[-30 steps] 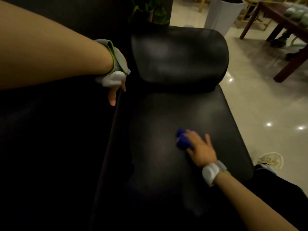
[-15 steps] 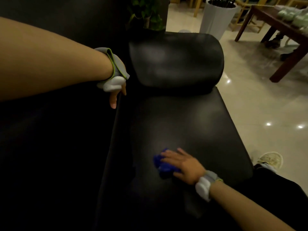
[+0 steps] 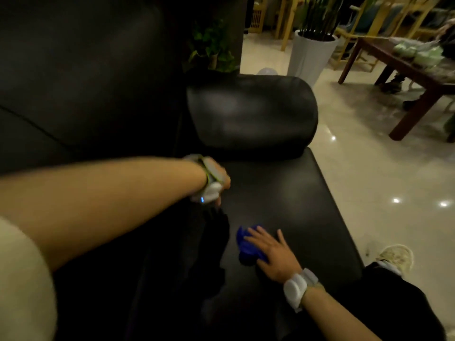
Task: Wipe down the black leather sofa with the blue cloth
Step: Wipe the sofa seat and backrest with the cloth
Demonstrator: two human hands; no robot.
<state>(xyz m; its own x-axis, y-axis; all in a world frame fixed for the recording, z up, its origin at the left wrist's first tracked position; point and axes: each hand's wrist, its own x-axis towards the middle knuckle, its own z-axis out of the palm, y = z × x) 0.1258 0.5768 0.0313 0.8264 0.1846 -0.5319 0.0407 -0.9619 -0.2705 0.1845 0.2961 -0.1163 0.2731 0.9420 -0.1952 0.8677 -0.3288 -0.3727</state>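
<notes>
**Blue cloth under the right hand on the sofa seat**

The blue cloth (image 3: pixel 247 249) lies bunched on the flat seat of the black leather sofa (image 3: pixel 283 193), toward the seat's near left part, close to the dark gap along the backrest side. The right hand (image 3: pixel 272 254) lies on top of it, palm down, fingers fairly straight and spread, pressing the cloth to the leather rather than closing round it; part of the cloth shows beyond the fingertips and by the thumb. A white wrist device (image 3: pixel 299 287) is strapped just behind that hand.

The left hand (image 3: pixel 220 185) reaches across from the left, at the seat's inner edge below the padded armrest (image 3: pixel 251 114). It is mostly hidden by its own grey-and-white wrist band (image 3: pixel 209 183), and the picture is dim there, so whether its fingers grasp anything cannot be told.

Beyond the sofa: a leafy plant (image 3: pixel 211 48), a white planter (image 3: pixel 311 54), a dark wooden table (image 3: pixel 403 67) on glossy pale floor (image 3: pixel 369 180), and a light shoe (image 3: pixel 396 257) at lower right.
</notes>
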